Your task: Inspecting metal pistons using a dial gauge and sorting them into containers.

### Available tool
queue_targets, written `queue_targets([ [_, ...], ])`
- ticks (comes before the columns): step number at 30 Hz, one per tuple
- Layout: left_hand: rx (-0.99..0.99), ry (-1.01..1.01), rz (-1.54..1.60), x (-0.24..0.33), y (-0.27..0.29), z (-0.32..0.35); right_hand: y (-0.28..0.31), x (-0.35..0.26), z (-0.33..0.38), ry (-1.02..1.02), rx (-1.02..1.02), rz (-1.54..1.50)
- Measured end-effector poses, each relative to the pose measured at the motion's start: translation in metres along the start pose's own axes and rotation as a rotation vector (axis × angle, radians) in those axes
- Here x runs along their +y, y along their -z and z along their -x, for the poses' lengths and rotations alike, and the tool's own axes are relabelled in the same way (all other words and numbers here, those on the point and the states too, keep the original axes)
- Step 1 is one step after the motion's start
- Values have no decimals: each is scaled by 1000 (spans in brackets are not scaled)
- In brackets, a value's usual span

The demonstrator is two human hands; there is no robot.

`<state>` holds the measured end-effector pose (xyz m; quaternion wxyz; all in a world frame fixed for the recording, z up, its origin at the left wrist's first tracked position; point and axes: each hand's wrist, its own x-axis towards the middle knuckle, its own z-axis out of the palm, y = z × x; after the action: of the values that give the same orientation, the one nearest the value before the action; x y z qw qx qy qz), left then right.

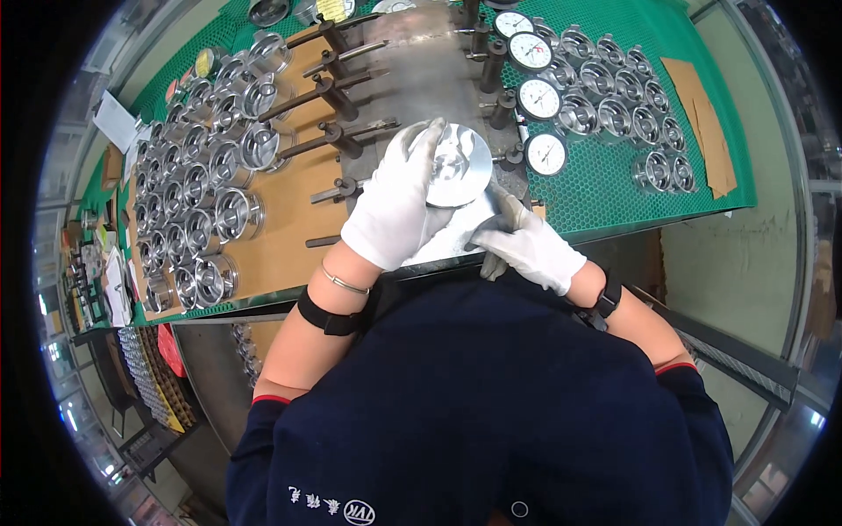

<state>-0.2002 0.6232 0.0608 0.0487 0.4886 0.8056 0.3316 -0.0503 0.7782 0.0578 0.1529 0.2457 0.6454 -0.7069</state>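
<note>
My left hand (396, 195), in a white glove, grips a round, shiny machined metal part (462, 167) by its side. The part is tilted, its bright disc-shaped face turned up, above the near end of a smooth metal plate (425, 66). To its right, close to the bench's front edge, my right hand (526, 244) wears a white glove with darkened fingertips. Its fingers are curled together beside a bright, glossy surface (452, 238); what they hold, if anything, is hidden. The right hand is apart from the metal part.
Dial gauges (545, 154) on posts line the plate's right side; clamp posts with rods (340, 138) line its left. Many similar metal parts (237, 215) stand on brown cardboard (285, 210) at left, others (645, 125) on the green mat (596, 195) at right, beside a cardboard strip (702, 123).
</note>
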Motion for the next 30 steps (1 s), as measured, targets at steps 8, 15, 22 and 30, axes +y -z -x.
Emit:
queue_targets([
  [8, -13, 66, 40, -3, -5, -5, 2, -4, -3, 9, -19, 8],
  [15, 36, 34, 54, -3, -7, -6, 5, 10, -13, 116, 24, 184],
  [22, 75, -22, 57, -7, -9, -5, 6, 13, -16, 121, 12, 239],
  [30, 69, 53, 36, 6, 1, -4, 4, -33, 6, -32, 29, 579],
])
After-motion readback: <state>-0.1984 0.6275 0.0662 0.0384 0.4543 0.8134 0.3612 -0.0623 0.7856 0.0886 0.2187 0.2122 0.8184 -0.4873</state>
